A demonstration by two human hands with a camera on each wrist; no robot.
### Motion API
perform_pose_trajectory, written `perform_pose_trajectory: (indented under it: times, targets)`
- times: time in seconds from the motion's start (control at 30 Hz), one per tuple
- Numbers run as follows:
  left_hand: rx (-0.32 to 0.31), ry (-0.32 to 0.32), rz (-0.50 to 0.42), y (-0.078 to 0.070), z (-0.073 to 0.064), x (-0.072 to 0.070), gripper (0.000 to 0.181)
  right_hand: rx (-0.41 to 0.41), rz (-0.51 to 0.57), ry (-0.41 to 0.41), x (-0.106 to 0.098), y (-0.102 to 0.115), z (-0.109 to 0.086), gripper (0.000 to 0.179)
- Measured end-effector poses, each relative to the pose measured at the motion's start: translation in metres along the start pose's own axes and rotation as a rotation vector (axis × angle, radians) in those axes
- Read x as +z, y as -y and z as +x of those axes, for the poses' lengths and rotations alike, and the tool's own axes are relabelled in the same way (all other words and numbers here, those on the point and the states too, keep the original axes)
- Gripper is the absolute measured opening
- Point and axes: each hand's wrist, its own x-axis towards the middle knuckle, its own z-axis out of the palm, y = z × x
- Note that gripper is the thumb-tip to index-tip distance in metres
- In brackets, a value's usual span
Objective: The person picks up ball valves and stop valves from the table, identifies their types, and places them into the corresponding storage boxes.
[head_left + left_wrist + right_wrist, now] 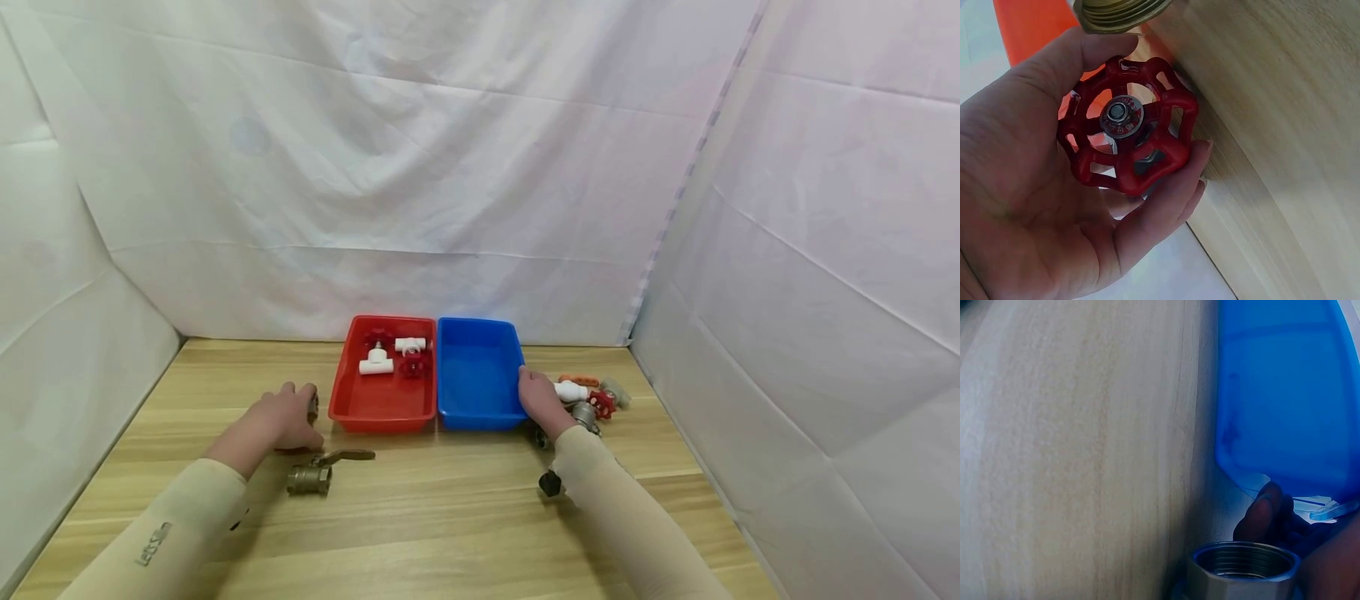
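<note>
In the left wrist view, my left hand [1029,181] has its thumb and fingers around the red handwheel of a valve [1125,125]; its body is mostly hidden behind the wheel. A brass ball valve [309,478] with a long lever lies just in front of that hand, its threaded end [1125,12] showing close to the thumb. My right hand [543,402] is at the right side of the blue bin [480,414], fingertips right at the rim. Beside it lie a white pipe valve [572,391] and a threaded metal fitting [1241,575]. I cannot tell whether the right fingers grip anything.
A red bin [382,425] stands against the blue one, holding white tee valves [377,362] with red handwheels. Right of the blue bin lie several more valves, including a red handwheel [602,404] and a black knob [550,483]. White curtains [420,167] close off the back and sides.
</note>
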Motion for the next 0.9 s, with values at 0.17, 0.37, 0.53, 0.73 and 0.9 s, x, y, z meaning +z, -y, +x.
perform_pose_trajectory:
  times: [0.17,0.37,0.53,0.73,0.9]
  targets:
    - [-0.014,0.012,0.011,0.003,0.006,0.002,0.092,0.004,0.005,0.003,0.000,0.000,0.000,0.070]
    - [-0.025,0.022,0.013,0.003,0.009,0.004,0.092,-0.003,-0.007,-0.001,0.000,0.000,0.001,0.070]
    - [-0.029,0.021,0.014,0.004,0.010,0.004,0.089,-0.005,-0.005,-0.006,0.000,0.000,0.001,0.069]
    - [-0.026,0.015,0.006,0.005,0.011,0.004,0.081,-0.004,-0.016,-0.005,0.000,0.000,0.001,0.069]
    - [-0.012,0.010,-0.001,0.006,0.011,0.004,0.071,-0.006,-0.028,-0.009,0.001,0.000,0.001,0.069]
